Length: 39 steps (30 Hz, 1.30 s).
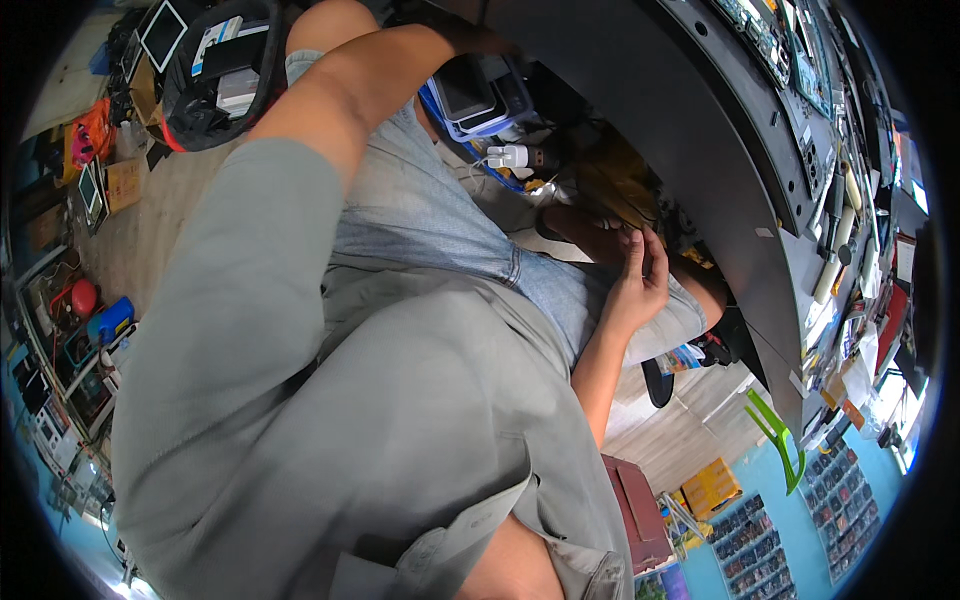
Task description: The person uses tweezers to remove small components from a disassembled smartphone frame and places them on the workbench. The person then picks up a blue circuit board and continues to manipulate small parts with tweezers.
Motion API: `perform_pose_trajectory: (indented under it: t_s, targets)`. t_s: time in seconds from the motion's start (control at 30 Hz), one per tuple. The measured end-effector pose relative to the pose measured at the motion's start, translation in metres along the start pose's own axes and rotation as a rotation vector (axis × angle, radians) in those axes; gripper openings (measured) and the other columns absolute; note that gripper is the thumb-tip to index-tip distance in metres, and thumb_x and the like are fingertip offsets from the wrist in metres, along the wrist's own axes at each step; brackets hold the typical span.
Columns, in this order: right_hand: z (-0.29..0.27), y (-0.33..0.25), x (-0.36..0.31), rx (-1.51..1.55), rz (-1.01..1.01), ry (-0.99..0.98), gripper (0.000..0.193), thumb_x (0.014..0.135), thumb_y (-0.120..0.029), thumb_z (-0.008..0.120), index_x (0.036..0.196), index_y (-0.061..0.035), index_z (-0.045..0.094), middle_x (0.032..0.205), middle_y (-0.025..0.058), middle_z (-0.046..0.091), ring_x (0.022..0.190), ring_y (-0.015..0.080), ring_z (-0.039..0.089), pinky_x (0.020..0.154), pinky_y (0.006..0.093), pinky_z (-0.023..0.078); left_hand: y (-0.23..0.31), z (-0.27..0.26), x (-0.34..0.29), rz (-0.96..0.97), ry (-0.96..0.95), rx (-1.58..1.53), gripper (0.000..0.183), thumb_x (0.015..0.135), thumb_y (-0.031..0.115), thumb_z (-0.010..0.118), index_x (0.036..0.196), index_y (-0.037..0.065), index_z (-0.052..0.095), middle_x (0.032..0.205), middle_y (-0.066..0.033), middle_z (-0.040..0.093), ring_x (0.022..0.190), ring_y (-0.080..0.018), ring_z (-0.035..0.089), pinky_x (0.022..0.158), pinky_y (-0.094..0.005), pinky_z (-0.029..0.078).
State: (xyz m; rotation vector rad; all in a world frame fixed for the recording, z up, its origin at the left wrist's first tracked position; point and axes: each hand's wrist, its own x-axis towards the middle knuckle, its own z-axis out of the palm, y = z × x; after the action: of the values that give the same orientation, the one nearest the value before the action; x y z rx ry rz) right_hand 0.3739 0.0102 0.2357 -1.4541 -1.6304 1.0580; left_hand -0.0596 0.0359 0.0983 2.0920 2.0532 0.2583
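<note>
My left arm reaches up across my lap. My left hand [485, 40] goes into the dark beside the dark desk panel [640, 80], so its fingers and anything in them are hidden. Over my right thigh, my right hand [640, 275] is closed, thumb and fingertips pressed together. Whatever it may hold is too small to make out. Between my legs sits a blue-rimmed bin [432, 105] with a dark-screened device [465, 90] in it. A white plug adapter [507, 156] with a cable lies at the bin's near edge.
Along the right, the workbench carries circuit boards [760, 40] and several tools [835, 250]. A black bag [185, 105] with boxes stands at upper left. Shelves with a red round object [82, 297] line the left. A brown case [638, 510] and yellow box [712, 487] are at lower right.
</note>
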Motion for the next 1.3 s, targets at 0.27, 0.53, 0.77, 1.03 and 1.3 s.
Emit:
perform_pose_trajectory:
  t_s: [0.27,0.53,0.77,1.03,1.3]
  targets:
    - [0.004,-0.008,0.0,0.202,0.032,-0.036,0.025,0.106,-0.011,0.075,0.124,0.0067,0.076,0.111,0.0126,0.08,0.101,0.019,0.078,0.093,0.0302,0.063,0.017,-0.001,-0.006,0.059,-0.078,-0.087,0.027,0.105,0.028,0.065,0.128,0.022,0.076,0.123,-0.0093,0.079,0.114,-0.0316,0.075,0.101,-0.0439,0.057]
    - [0.001,-0.007,0.0,0.245,0.043,-0.007,0.024,0.105,-0.007,0.075,0.125,0.008,0.074,0.112,0.0148,0.079,0.101,0.0202,0.078,0.094,0.0316,0.063,0.022,-0.014,-0.021,0.068,-0.21,-0.122,0.024,0.104,0.027,0.066,0.122,0.017,0.078,0.127,-0.0106,0.077,0.121,-0.0331,0.07,0.105,-0.045,0.053]
    - [0.0,0.001,-0.002,0.238,0.044,0.006,0.026,0.105,-0.008,0.076,0.125,0.0082,0.075,0.112,0.0147,0.079,0.1,0.0195,0.078,0.093,0.0306,0.062,0.042,0.004,-0.019,-0.116,-0.38,-0.204,0.029,0.104,0.028,0.064,0.125,0.016,0.079,0.13,-0.0145,0.076,0.125,-0.035,0.069,0.108,-0.0467,0.051]
    - [0.004,-0.002,0.005,0.039,-0.009,-0.038,0.026,0.099,-0.016,0.084,0.12,-0.0003,0.081,0.115,0.0115,0.082,0.102,0.0174,0.076,0.094,0.0314,0.059,-0.024,0.105,-0.038,-0.046,-0.414,-0.167,0.031,0.105,0.033,0.063,0.127,0.02,0.079,0.125,-0.0141,0.077,0.117,-0.0383,0.071,0.104,-0.0474,0.053]
    - [-0.004,-0.01,0.004,-0.013,-0.175,0.015,0.022,0.097,-0.009,0.081,0.118,-0.0026,0.081,0.102,0.0111,0.081,0.088,0.0169,0.077,0.062,0.028,0.055,0.035,0.021,-0.016,0.025,-0.401,-0.283,0.033,0.099,0.024,0.065,0.127,0.014,0.08,0.132,-0.0189,0.074,0.125,-0.0409,0.067,0.11,-0.0483,0.051]
